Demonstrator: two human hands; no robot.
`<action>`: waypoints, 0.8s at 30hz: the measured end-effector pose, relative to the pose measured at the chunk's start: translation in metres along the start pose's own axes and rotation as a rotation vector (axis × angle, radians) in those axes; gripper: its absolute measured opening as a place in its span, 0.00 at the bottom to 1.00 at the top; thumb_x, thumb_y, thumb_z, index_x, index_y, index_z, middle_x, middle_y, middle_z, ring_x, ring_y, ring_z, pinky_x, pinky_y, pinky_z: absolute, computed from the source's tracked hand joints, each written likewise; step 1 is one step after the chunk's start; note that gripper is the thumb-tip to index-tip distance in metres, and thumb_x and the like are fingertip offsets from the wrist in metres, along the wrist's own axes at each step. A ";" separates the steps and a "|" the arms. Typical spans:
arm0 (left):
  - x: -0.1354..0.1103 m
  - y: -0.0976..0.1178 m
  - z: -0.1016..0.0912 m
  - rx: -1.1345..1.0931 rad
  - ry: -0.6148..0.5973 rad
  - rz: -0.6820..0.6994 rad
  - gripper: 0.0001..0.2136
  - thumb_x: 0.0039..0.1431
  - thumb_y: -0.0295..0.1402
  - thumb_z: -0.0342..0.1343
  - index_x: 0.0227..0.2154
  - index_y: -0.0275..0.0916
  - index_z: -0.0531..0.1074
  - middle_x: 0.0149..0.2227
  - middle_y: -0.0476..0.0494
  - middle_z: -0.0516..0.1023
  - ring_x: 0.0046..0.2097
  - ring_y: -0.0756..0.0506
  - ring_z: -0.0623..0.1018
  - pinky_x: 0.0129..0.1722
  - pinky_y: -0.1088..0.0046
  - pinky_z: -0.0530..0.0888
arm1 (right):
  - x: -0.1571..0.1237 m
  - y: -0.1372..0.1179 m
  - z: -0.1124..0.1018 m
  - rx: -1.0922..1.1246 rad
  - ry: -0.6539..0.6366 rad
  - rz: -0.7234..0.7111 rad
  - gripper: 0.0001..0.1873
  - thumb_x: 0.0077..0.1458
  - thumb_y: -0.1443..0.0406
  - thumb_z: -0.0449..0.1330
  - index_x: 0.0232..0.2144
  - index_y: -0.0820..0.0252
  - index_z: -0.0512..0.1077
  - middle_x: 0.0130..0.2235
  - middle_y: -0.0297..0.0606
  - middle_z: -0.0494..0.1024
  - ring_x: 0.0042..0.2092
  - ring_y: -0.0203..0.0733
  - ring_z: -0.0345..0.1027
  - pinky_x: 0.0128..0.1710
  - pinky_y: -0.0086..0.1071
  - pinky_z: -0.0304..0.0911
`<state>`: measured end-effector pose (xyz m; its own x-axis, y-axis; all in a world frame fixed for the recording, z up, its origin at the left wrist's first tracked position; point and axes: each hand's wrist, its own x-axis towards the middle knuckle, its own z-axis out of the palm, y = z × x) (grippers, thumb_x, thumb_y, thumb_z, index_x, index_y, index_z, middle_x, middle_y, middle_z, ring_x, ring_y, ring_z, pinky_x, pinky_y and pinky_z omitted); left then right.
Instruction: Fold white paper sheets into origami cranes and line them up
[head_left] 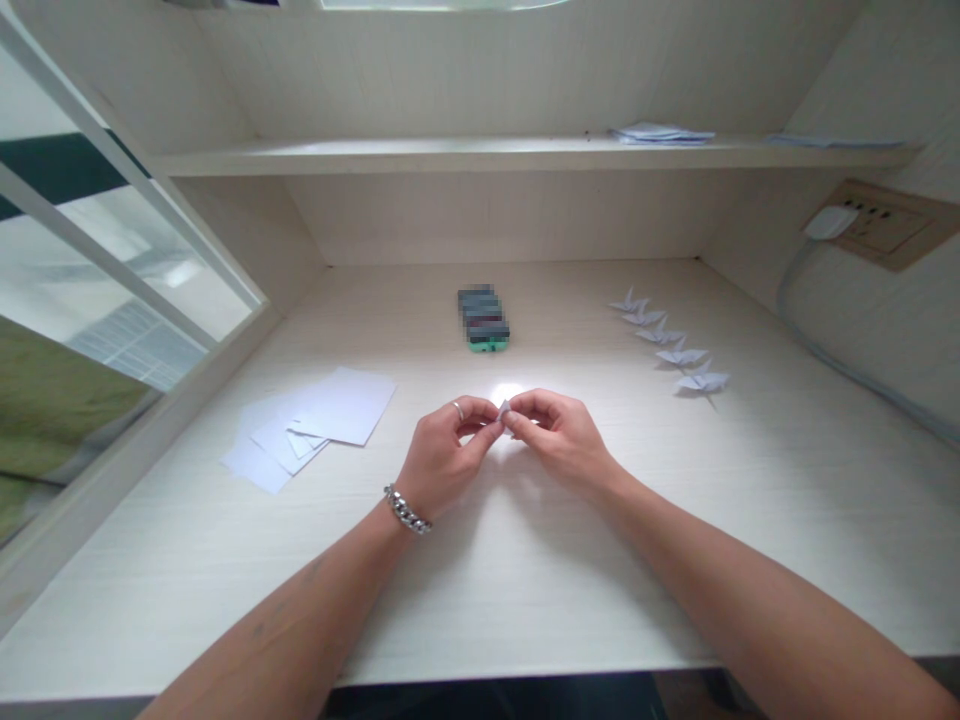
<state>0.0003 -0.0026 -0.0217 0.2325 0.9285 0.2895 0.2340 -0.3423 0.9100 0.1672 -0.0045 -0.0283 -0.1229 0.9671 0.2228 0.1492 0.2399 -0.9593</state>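
Note:
Both of my hands meet over the middle of the pale wooden desk (pixel 525 600). My left hand (pixel 442 455), with a ring and a chain bracelet, pinches one side of a small folded piece of white paper (pixel 504 410). My right hand (pixel 559 435) pinches the other side, fingers curled round it. Most of the paper is hidden between my fingertips. A loose pile of white paper squares (pixel 311 425) lies to the left of my hands. A row of several folded paper cranes (pixel 671 345) stands to the right and further back.
A phone in a green case (pixel 484 318) lies behind my hands. A shelf (pixel 465 155) above the desk carries more paper (pixel 660 133). A wall socket with a white plug (pixel 829 222) and cable is on the right wall. A window (pixel 90 300) bounds the left side.

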 end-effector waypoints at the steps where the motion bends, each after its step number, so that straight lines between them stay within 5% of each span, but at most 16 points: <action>1: 0.000 -0.001 0.000 0.000 0.008 -0.001 0.06 0.55 0.34 0.61 0.33 0.38 0.75 0.33 0.44 0.80 0.35 0.47 0.79 0.39 0.70 0.77 | 0.000 0.000 0.000 0.004 -0.003 -0.001 0.09 0.53 0.60 0.62 0.33 0.61 0.75 0.34 0.39 0.79 0.36 0.41 0.72 0.35 0.33 0.67; 24: 0.001 -0.003 0.001 -0.220 -0.053 -0.121 0.10 0.52 0.28 0.62 0.35 0.38 0.66 0.31 0.48 0.76 0.35 0.48 0.79 0.37 0.72 0.75 | -0.001 -0.009 0.000 0.008 -0.061 0.034 0.08 0.53 0.61 0.63 0.30 0.61 0.77 0.32 0.40 0.80 0.34 0.40 0.72 0.35 0.33 0.66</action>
<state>0.0012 -0.0005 -0.0248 0.2657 0.9500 0.1638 0.0529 -0.1840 0.9815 0.1661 -0.0077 -0.0201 -0.1773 0.9677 0.1791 0.1463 0.2059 -0.9676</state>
